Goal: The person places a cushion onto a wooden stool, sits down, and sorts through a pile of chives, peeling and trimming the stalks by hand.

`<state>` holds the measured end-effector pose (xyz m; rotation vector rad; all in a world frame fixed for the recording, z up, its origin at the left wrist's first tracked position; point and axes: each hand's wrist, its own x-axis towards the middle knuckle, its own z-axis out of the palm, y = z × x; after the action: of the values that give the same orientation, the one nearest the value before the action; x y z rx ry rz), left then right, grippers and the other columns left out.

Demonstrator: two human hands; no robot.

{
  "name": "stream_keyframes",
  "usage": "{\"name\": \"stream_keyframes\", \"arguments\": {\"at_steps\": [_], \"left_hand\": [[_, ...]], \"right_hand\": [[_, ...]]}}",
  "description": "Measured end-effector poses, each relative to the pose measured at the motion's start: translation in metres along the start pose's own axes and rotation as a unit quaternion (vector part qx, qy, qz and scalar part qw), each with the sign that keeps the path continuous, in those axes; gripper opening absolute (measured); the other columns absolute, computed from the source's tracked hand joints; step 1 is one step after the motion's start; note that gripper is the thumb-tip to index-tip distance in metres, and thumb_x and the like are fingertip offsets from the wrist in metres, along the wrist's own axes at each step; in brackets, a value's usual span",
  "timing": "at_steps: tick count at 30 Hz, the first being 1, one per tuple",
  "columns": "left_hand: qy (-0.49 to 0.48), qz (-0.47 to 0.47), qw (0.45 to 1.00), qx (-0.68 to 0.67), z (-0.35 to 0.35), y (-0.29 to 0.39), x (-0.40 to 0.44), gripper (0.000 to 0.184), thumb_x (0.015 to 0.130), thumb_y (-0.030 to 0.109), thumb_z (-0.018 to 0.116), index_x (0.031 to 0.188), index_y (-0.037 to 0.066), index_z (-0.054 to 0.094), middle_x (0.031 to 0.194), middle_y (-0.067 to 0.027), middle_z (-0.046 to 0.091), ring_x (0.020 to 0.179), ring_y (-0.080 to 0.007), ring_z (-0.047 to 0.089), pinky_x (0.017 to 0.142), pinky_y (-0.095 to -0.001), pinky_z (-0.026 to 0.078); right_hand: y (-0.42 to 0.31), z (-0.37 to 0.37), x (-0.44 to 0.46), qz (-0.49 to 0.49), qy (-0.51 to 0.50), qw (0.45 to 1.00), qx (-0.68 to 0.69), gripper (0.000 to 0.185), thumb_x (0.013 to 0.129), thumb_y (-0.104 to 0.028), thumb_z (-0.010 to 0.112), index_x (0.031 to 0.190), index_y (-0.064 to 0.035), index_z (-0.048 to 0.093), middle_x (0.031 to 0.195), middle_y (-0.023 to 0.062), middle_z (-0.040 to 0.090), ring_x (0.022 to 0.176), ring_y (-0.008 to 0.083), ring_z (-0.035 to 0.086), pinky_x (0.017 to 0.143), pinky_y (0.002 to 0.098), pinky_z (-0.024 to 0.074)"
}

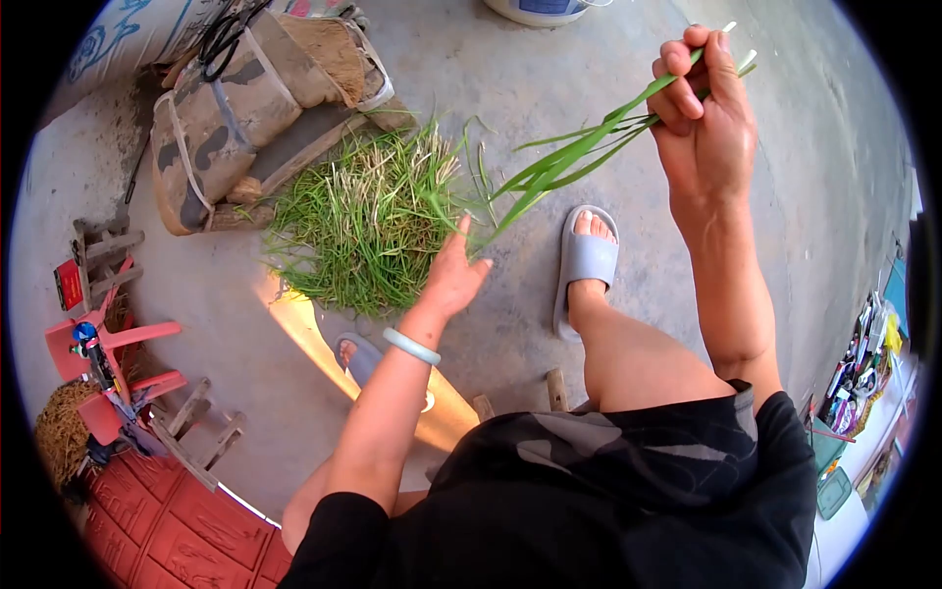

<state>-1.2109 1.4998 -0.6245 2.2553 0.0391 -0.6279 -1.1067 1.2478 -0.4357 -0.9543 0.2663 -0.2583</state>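
Note:
Raised at the upper right, my right hand [708,113] is closed round a few long green leaves [589,147] with pale stem ends that stick out above the fingers. The leaves hang down to the left, their tips close to my left hand. My left hand [454,267], with a pale bangle on the wrist, has its index finger stretched out and the thumb apart. It is at the right edge of a pile of green and straw-coloured grass [368,216] on the concrete floor. Nothing shows in its grip.
A padded, patched seat [231,123] stands behind the pile on the left. At the left are a red chair [113,344] and small wooden stools [201,432]. A bucket [538,10] is at the top. My sandalled feet flank a sunlit strip; assorted items [863,363] lie far right.

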Motion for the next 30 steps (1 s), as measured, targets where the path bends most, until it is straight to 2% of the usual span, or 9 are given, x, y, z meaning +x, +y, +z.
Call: {"name": "stream_keyframes", "arguments": {"at_steps": [2, 5, 8, 11, 12, 15, 16, 22, 30], "left_hand": [[-0.052, -0.001, 0.992, 0.117, -0.009, 0.005, 0.001, 0.069, 0.08, 0.004, 0.06, 0.142, 0.002, 0.029, 0.15, -0.021, 0.021, 0.139, -0.0316, 0.022, 0.112, -0.0374, 0.024], [0.037, 0.102, 0.994, -0.011, -0.03, 0.002, 0.015, 0.06, 0.084, 0.005, 0.057, 0.139, 0.001, 0.034, 0.147, -0.0209, 0.029, 0.137, -0.0332, 0.027, 0.112, -0.0367, 0.024], [-0.06, 0.167, 0.958, -0.224, -0.071, 0.053, 0.017, 0.043, 0.09, 0.006, 0.048, 0.133, 0.003, 0.047, 0.143, -0.0165, 0.04, 0.137, -0.0264, 0.03, 0.111, -0.0341, 0.024], [-0.189, 0.156, 0.928, -0.281, -0.074, 0.08, 0.018, 0.039, 0.094, 0.018, 0.045, 0.13, 0.001, 0.05, 0.14, -0.0143, 0.045, 0.134, -0.0235, 0.036, 0.108, -0.0325, 0.028], [-0.241, 0.137, 0.908, -0.314, -0.072, 0.087, 0.017, 0.046, 0.096, 0.028, 0.041, 0.131, -0.001, 0.049, 0.124, -0.0129, 0.057, 0.122, -0.023, 0.047, 0.106, -0.0334, 0.03], [-0.301, 0.119, 0.879, -0.35, -0.068, 0.083, 0.017, 0.046, 0.096, 0.032, 0.043, 0.125, -0.001, 0.054, 0.109, -0.0102, 0.064, 0.108, -0.0209, 0.054, 0.1, -0.034, 0.035], [-0.283, 0.119, 0.872, -0.381, -0.061, 0.076, 0.015, 0.043, 0.096, 0.032, 0.048, 0.12, -0.003, 0.057, 0.094, -0.0077, 0.066, 0.093, -0.0177, 0.058, 0.089, -0.0328, 0.043], [-0.325, 0.005, 0.845, -0.425, -0.065, 0.063, 0.004, 0.033, 0.096, 0.02, 0.052, 0.114, -0.007, 0.058, 0.082, -0.0055, 0.063, 0.074, -0.0114, 0.057, 0.071, -0.0248, 0.047], [-0.301, -0.028, 0.861, -0.409, -0.066, 0.067, 0.003, 0.031, 0.096, 0.02, 0.051, 0.108, -0.006, 0.061, 0.075, -0.0059, 0.063, 0.066, -0.0109, 0.055, 0.065, -0.0241, 0.047]], "right_hand": [[-0.006, -0.003, 0.004, 0.011, -0.034, 0.998, 0.042, 0.022, 0.1, -0.025, 0.043, 0.096, -0.0047, 0.052, 0.076, 0.001, 0.05, 0.054, 0.0033, 0.029, 0.044, 0.0179, 0.0235], [-0.011, -0.004, 0.005, 0.022, -0.056, 0.996, 0.07, 0.021, 0.1, -0.022, 0.043, 0.096, -0.0034, 0.051, 0.076, -0.0003, 0.048, 0.054, 0.0017, 0.029, 0.042, 0.0165, 0.0235], [-0.01, -0.004, 0.003, 0.041, -0.059, 0.994, 0.087, 0.02, 0.1, -0.021, 0.043, 0.096, -0.0035, 0.051, 0.076, -0.0004, 0.048, 0.053, 0.0016, 0.029, 0.041, 0.0163, 0.0236], [-0.008, 0.001, 0.004, 0.06, -0.037, 0.993, 0.095, 0.019, 0.1, -0.02, 0.043, 0.095, -0.0036, 0.051, 0.076, -0.0004, 0.047, 0.053, 0.0017, 0.029, 0.041, 0.0161, 0.0234], [-0.006, -0.001, 0.006, 0.065, -0.038, 0.992, 0.101, 0.018, 0.1, -0.02, 0.043, 0.095, -0.0037, 0.051, 0.076, -0.0004, 0.047, 0.053, 0.0017, 0.03, 0.041, 0.0161, 0.0233], [-0.003, -0.009, 0.01, 0.068, -0.027, 0.993, 0.094, 0.018, 0.1, -0.019, 0.043, 0.095, -0.0039, 0.05, 0.076, -0.0002, 0.047, 0.053, 0.0019, 0.03, 0.041, 0.0162, 0.0237], [-0.002, -0.012, 0.012, 0.07, -0.023, 0.993, 0.09, 0.018, 0.1, -0.019, 0.043, 0.095, -0.0039, 0.05, 0.076, -0.0002, 0.047, 0.053, 0.0019, 0.03, 0.041, 0.0162, 0.0238], [0.012, -0.027, 0.02, 0.074, 0.01, 0.994, 0.08, 0.022, 0.1, -0.022, 0.042, 0.097, -0.0012, 0.049, 0.082, 0.0069, 0.052, 0.054, 0.0048, 0.031, 0.044, 0.0178, 0.0259], [0.019, -0.035, 0.02, 0.092, 0.002, 0.992, 0.082, 0.024, 0.1, -0.023, 0.042, 0.097, -0.001, 0.05, 0.083, 0.0085, 0.053, 0.055, 0.0063, 0.032, 0.046, 0.0187, 0.027]]}}
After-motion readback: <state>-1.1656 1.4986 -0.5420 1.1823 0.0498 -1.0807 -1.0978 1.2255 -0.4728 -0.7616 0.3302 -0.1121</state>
